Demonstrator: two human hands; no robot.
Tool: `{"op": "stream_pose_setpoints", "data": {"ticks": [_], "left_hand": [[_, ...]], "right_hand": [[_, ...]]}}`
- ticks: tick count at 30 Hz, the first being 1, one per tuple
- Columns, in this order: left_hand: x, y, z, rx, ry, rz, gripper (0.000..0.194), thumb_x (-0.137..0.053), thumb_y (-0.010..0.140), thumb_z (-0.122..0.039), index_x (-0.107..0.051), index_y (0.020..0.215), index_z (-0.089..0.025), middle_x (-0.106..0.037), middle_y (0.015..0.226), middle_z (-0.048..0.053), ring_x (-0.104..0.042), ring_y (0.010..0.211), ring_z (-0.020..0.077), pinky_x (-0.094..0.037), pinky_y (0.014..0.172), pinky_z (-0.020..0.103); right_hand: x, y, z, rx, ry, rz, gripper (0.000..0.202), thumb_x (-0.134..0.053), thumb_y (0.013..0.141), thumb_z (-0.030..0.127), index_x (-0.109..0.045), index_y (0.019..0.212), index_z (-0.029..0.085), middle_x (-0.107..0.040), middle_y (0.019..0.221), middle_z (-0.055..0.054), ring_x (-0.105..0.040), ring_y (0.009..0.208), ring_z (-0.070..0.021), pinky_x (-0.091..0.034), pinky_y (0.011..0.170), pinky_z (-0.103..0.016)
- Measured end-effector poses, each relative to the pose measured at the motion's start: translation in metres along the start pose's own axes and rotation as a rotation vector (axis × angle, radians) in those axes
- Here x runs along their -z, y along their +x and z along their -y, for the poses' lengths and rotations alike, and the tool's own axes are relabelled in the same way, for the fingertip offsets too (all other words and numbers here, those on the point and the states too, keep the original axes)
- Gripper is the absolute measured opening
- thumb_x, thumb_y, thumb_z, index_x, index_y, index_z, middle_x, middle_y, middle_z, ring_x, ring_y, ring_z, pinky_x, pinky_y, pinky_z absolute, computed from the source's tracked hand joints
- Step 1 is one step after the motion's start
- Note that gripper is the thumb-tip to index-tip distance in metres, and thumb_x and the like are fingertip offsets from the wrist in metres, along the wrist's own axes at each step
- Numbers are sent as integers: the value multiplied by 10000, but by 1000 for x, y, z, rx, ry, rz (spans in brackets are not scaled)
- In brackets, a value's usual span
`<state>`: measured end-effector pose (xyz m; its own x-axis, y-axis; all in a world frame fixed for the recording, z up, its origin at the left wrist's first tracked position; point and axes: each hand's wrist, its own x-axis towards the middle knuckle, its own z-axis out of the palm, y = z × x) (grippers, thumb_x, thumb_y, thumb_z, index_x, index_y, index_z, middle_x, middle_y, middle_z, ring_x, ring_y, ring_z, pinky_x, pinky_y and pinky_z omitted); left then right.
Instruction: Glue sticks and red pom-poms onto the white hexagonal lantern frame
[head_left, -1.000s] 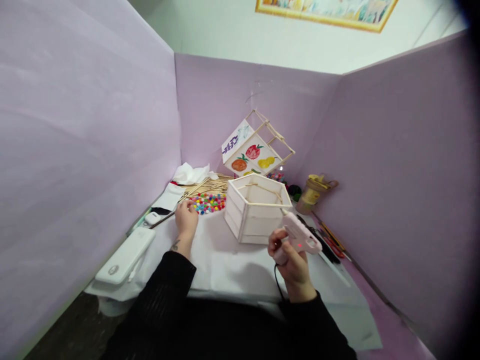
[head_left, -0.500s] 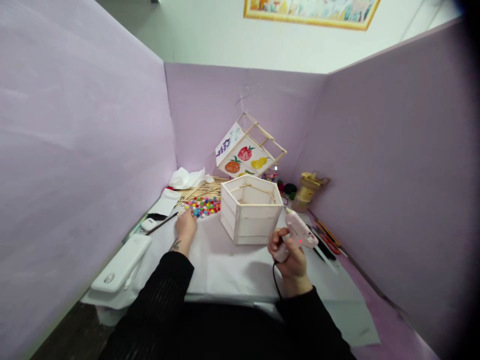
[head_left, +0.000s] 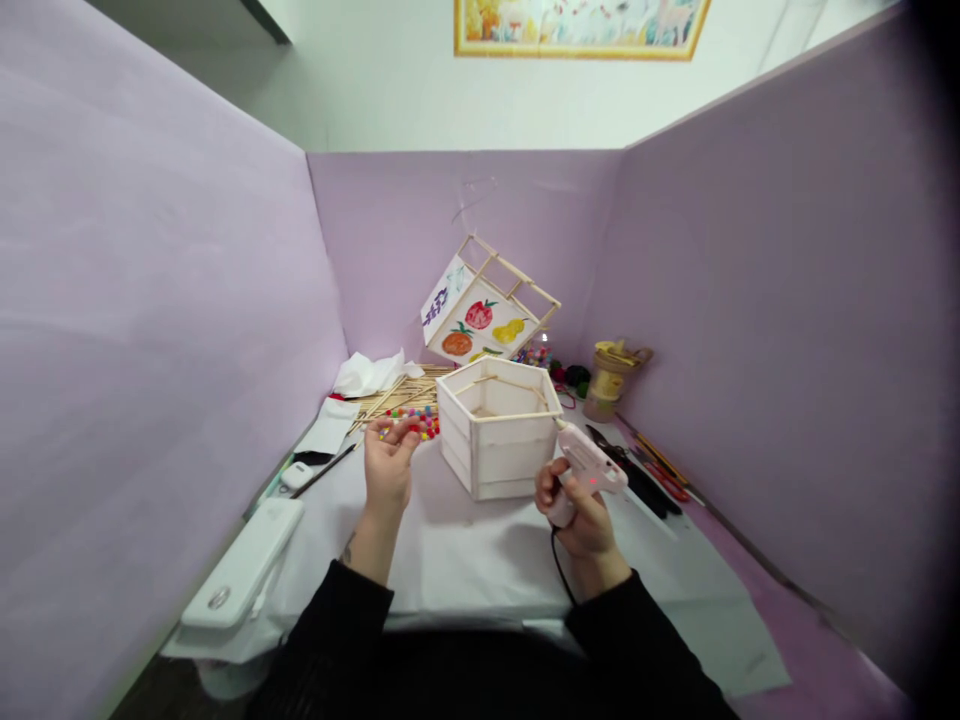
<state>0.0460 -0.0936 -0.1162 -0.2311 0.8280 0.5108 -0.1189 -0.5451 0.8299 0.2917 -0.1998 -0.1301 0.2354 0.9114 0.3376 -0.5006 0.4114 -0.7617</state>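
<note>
My right hand (head_left: 581, 510) is closed round the handle of a pale pink hot glue gun (head_left: 589, 460). A small red light glows on the gun, and its nozzle points up and left at the right rim of a white hexagonal box (head_left: 514, 460) edged with thin sticks. The open-topped box stands upright on the white-covered table. Left of it, my left hand (head_left: 388, 465) is raised with thumb and fingers pinched. A small red pom-pom (head_left: 414, 429) shows at the fingertips. Behind this hand lie several colourful pom-poms (head_left: 427, 413), partly hidden by the fingers.
A stick-framed lantern (head_left: 487, 305) with painted fruit hangs tilted behind the box. Thin wooden sticks (head_left: 394, 395) and white tissue (head_left: 367, 373) lie at the back left. A white case (head_left: 244, 565) sits left; black-handled scissors (head_left: 649, 480) and a brown pot (head_left: 604, 390) are right.
My left hand has lifted off the pom-poms and moved slightly right, fingers pinched. The glue gun stays in my right hand near the box rim. The view has shifted slightly.
</note>
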Motion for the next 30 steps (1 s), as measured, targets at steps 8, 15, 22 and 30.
{"op": "stream_pose_setpoints", "data": {"ticks": [8,15,22,30], "left_hand": [[-25,-37,-41,130,-299,177,381,-737,844,-301,-425,1063,-308,-675,1115,3,-721,950,167,-594,868,366],[-41,-50,-67,444,-622,65,374,-879,694,-268,-619,961,-239,-671,926,-26,-666,786,81,-573,720,195],[-48,-55,-62,503,-581,-29,448,-980,505,-278,-728,866,-192,-694,883,-2,-668,799,97,-571,783,207],[-51,-62,-55,35,-56,-20,310,-803,789,-306,-662,1043,-199,-687,899,21,-664,792,129,-561,733,254]], "right_hand": [[4,1,-2,-10,48,13,353,-805,717,512,-636,874,244,-553,694,10,-477,538,-126,-376,458,-239],[5,3,-1,-30,81,37,352,-839,708,492,-663,871,236,-582,687,5,-501,542,-118,-389,464,-229],[6,3,-3,-28,104,43,336,-844,717,485,-680,873,237,-584,688,3,-504,551,-118,-388,469,-226],[6,3,-5,-31,113,50,328,-843,729,467,-679,883,227,-589,693,0,-511,553,-119,-400,472,-231]]}}
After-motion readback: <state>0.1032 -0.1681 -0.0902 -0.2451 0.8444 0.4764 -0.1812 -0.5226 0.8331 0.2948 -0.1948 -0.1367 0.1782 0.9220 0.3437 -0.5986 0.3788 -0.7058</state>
